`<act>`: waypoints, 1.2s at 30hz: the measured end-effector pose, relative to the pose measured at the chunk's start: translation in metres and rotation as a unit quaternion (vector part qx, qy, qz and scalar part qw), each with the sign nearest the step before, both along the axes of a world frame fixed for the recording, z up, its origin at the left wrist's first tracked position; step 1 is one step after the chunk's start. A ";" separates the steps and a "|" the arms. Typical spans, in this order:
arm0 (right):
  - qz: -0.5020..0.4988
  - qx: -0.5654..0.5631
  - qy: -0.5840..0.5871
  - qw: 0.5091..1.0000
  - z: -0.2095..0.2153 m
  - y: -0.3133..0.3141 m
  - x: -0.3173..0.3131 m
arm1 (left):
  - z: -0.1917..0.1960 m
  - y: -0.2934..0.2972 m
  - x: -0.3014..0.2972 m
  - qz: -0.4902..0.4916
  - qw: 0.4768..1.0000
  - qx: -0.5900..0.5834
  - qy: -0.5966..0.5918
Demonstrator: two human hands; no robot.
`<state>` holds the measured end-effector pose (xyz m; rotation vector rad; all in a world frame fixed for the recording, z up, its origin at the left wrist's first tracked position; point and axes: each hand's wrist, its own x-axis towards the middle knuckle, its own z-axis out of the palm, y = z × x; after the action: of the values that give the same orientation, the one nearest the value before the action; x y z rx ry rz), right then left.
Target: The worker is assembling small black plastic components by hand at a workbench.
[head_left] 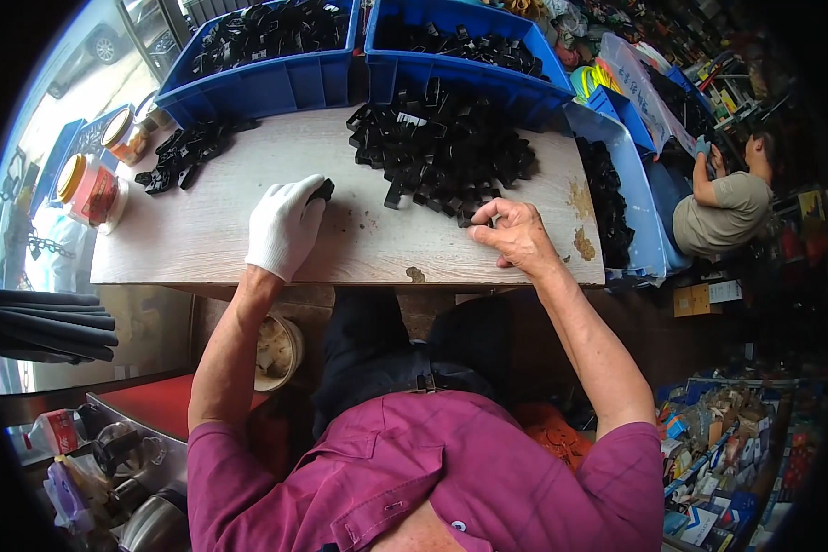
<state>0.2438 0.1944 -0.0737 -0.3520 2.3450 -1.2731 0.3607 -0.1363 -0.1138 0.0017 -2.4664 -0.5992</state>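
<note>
Left hand (285, 225), in a white knit glove, is curled shut around a small black plastic part (321, 190); the part pokes out past the fingertips, just above the wooden table (202, 230). Right hand (517, 235) is bare, fingers bent and pinched down at the near edge of the big pile of black parts (442, 152) in the table's middle; fingertips touch the outermost pieces, can't tell whether one is actually gripped. Hands are well apart, each resting on the tabletop.

Smaller heap of black parts (186, 152) sits at the far left of the table. Two blue bins (276, 87) hold more of the same parts along the far edge, and a light blue tray (639, 212) at the right end is also loaded. Jars with orange lids (92, 189) stand off the left end. Another person (727, 207) sits at far right.
</note>
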 end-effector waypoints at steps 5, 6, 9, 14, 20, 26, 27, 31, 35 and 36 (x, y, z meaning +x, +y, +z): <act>-0.015 -0.058 0.012 0.998 -0.005 0.008 0.003 | -0.002 0.018 0.006 -0.021 0.996 0.090 0.000; -0.016 -0.058 0.012 0.998 -0.004 0.008 0.003 | -0.002 0.022 0.006 -0.022 0.996 0.090 -0.001; -0.029 -0.067 0.001 0.997 -0.001 0.006 0.005 | 0.000 0.034 0.011 -0.026 0.991 0.132 0.001; -0.052 0.036 -0.019 0.998 0.005 -0.001 0.004 | -0.001 0.048 0.015 -0.047 0.988 0.145 0.021; -0.009 0.007 -0.035 0.999 0.012 -0.003 0.012 | 0.013 0.071 0.016 -0.096 0.987 0.121 0.036; 0.041 -0.005 -0.034 0.999 0.005 -0.024 0.028 | 0.017 0.109 -0.009 -0.163 0.984 0.057 0.044; 0.040 -0.006 -0.034 0.999 0.003 -0.026 0.028 | 0.017 0.112 -0.013 -0.177 0.983 0.043 0.034; 0.034 -0.014 -0.041 0.998 0.000 -0.029 0.027 | 0.007 0.110 -0.025 -0.221 0.975 -0.016 -0.022; 0.032 -0.017 -0.039 0.999 0.001 -0.033 0.028 | 0.003 0.107 -0.030 -0.262 0.965 -0.026 0.020; 0.038 -0.020 -0.034 0.998 -0.004 -0.030 0.026 | 0.002 0.107 -0.031 -0.274 0.961 -0.045 0.017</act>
<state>0.2696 0.1641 -0.0774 -0.4000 2.2299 -1.2774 0.3296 -0.0290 -0.1121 -0.7403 -2.4539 -0.7023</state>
